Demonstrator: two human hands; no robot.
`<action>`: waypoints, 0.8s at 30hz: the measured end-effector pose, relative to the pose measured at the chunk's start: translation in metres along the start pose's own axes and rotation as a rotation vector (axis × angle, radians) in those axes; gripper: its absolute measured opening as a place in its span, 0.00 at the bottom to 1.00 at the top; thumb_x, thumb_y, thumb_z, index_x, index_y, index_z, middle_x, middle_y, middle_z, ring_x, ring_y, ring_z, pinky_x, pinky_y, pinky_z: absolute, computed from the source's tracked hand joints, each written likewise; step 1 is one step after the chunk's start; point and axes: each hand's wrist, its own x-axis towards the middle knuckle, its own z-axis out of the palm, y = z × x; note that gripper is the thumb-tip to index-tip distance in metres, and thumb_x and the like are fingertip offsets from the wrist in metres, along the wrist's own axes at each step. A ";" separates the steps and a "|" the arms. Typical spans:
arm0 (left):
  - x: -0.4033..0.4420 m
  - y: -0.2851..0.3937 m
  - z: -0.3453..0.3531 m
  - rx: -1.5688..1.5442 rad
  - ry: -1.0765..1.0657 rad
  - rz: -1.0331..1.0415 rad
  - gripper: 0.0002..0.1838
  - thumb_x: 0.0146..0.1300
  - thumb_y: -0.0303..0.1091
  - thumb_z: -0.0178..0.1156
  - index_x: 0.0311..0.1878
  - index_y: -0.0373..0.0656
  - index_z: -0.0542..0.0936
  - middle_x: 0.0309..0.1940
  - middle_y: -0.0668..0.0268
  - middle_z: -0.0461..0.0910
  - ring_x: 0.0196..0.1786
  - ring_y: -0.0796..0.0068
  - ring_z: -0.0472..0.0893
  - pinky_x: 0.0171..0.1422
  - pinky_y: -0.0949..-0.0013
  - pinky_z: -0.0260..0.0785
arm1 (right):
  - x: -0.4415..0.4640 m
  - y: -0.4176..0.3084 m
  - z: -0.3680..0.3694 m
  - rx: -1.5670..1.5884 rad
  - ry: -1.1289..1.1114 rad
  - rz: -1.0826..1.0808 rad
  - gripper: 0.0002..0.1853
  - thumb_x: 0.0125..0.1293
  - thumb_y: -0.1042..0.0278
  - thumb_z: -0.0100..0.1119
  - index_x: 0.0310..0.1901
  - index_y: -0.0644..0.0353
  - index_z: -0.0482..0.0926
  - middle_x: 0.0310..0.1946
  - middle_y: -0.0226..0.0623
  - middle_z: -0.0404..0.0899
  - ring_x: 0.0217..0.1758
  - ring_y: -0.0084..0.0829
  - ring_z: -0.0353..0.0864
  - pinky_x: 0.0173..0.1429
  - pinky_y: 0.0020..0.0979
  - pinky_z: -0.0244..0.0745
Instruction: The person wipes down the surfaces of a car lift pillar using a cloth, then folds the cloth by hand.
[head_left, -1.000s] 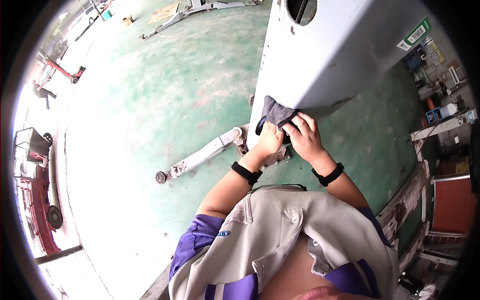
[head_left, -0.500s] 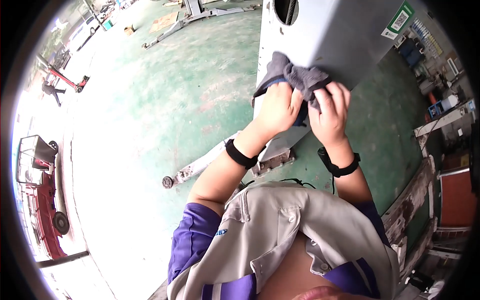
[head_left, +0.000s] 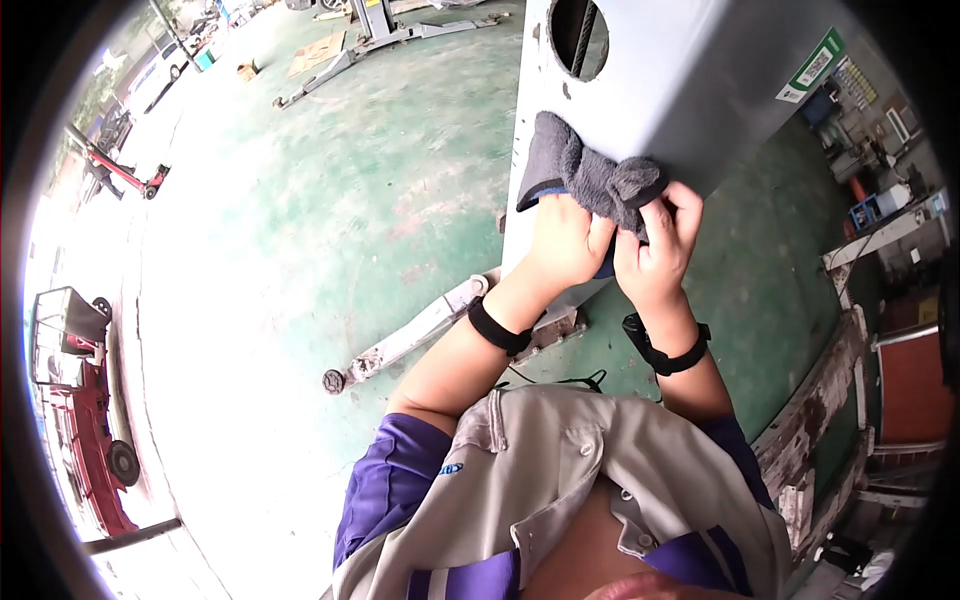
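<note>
A dark grey cloth [head_left: 590, 175] with a blue underside is bunched between my two hands, in front of the pale metal post [head_left: 660, 75]. My left hand [head_left: 568, 240] has its fingers closed on the lower left part of the cloth, with the fingertips hidden behind it. On the other side, my right hand [head_left: 658, 245] pinches the cloth's right end with thumb and bent fingers. Both hands are close together. Whether the cloth touches the post cannot be made out.
A lift arm [head_left: 420, 325] lies low at the post's base. Another lift arm [head_left: 390, 40] stands farther back. Left are a red vehicle [head_left: 85, 430], a red jack [head_left: 125, 175] and a person beside it. A worn metal frame [head_left: 815, 400] and shelves are right.
The cloth has risen along the post and spread wider between my hands since the first frame. Over the last half second my right fingers have curled more around its right end.
</note>
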 end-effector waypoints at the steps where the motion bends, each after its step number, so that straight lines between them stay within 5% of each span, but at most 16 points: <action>1: -0.012 -0.008 0.003 -0.017 -0.018 -0.033 0.21 0.67 0.32 0.43 0.59 0.35 0.73 0.58 0.43 0.73 0.59 0.36 0.70 0.66 0.47 0.59 | -0.008 -0.001 0.000 -0.002 -0.083 0.001 0.21 0.55 0.83 0.58 0.53 0.64 0.77 0.49 0.46 0.67 0.50 0.41 0.71 0.53 0.37 0.72; 5: -0.064 -0.047 0.017 -0.047 -0.072 -0.104 0.21 0.69 0.35 0.41 0.58 0.36 0.74 0.54 0.46 0.76 0.58 0.40 0.73 0.65 0.49 0.62 | -0.041 -0.006 0.013 -0.001 -0.192 0.105 0.22 0.48 0.80 0.62 0.47 0.53 0.82 0.39 0.40 0.68 0.41 0.40 0.71 0.44 0.37 0.71; 10: -0.127 -0.085 0.015 -0.284 -0.255 -0.393 0.18 0.66 0.35 0.44 0.54 0.39 0.75 0.49 0.47 0.79 0.54 0.40 0.76 0.62 0.50 0.66 | -0.098 -0.008 0.031 -0.092 -0.451 0.074 0.18 0.47 0.80 0.62 0.43 0.55 0.81 0.35 0.39 0.67 0.39 0.42 0.70 0.45 0.40 0.69; 11: -0.150 -0.093 0.025 -0.224 -0.272 -0.433 0.14 0.63 0.32 0.45 0.47 0.36 0.75 0.44 0.44 0.78 0.46 0.39 0.75 0.52 0.48 0.67 | -0.114 -0.004 0.036 -0.101 -0.468 0.059 0.18 0.46 0.80 0.61 0.42 0.55 0.80 0.34 0.38 0.68 0.39 0.43 0.70 0.45 0.40 0.69; 13: -0.178 -0.088 0.037 -0.156 -0.247 -0.433 0.13 0.61 0.29 0.45 0.44 0.34 0.74 0.41 0.44 0.78 0.46 0.41 0.75 0.52 0.47 0.67 | -0.124 -0.008 0.037 -0.070 -0.526 0.130 0.17 0.48 0.80 0.60 0.42 0.57 0.80 0.34 0.40 0.68 0.39 0.44 0.71 0.44 0.41 0.70; 15: -0.184 -0.080 0.043 -0.107 -0.234 -0.297 0.12 0.61 0.28 0.46 0.42 0.32 0.74 0.41 0.44 0.77 0.45 0.41 0.75 0.52 0.47 0.67 | -0.126 -0.011 0.029 -0.038 -0.501 0.192 0.18 0.49 0.82 0.61 0.44 0.58 0.79 0.35 0.42 0.70 0.39 0.45 0.72 0.44 0.41 0.71; 17: -0.150 -0.057 0.035 -0.189 -0.234 -0.410 0.10 0.61 0.30 0.48 0.38 0.33 0.75 0.41 0.45 0.76 0.44 0.42 0.75 0.49 0.47 0.66 | -0.116 -0.012 0.014 -0.071 -0.440 0.198 0.18 0.49 0.83 0.61 0.45 0.61 0.78 0.41 0.45 0.71 0.43 0.47 0.75 0.47 0.40 0.73; 19: -0.106 -0.041 0.019 -0.102 -0.248 -0.237 0.10 0.60 0.30 0.49 0.39 0.34 0.75 0.40 0.45 0.77 0.43 0.41 0.74 0.48 0.48 0.65 | -0.093 -0.013 0.003 -0.059 -0.334 0.216 0.20 0.50 0.81 0.61 0.48 0.58 0.78 0.42 0.43 0.72 0.44 0.46 0.74 0.48 0.42 0.73; 21: -0.072 -0.044 0.012 0.007 -0.256 -0.093 0.12 0.60 0.30 0.48 0.44 0.35 0.75 0.43 0.44 0.76 0.45 0.39 0.73 0.53 0.48 0.63 | -0.051 -0.023 -0.004 -0.146 -0.213 0.077 0.20 0.51 0.80 0.62 0.49 0.61 0.78 0.43 0.43 0.74 0.43 0.46 0.75 0.48 0.41 0.72; 24: -0.019 -0.043 0.006 -0.201 0.016 0.013 0.20 0.59 0.32 0.50 0.55 0.37 0.73 0.53 0.40 0.71 0.57 0.35 0.67 0.65 0.45 0.55 | -0.008 -0.034 0.001 -0.232 -0.147 -0.097 0.18 0.54 0.80 0.63 0.49 0.64 0.78 0.46 0.45 0.75 0.47 0.46 0.76 0.52 0.41 0.73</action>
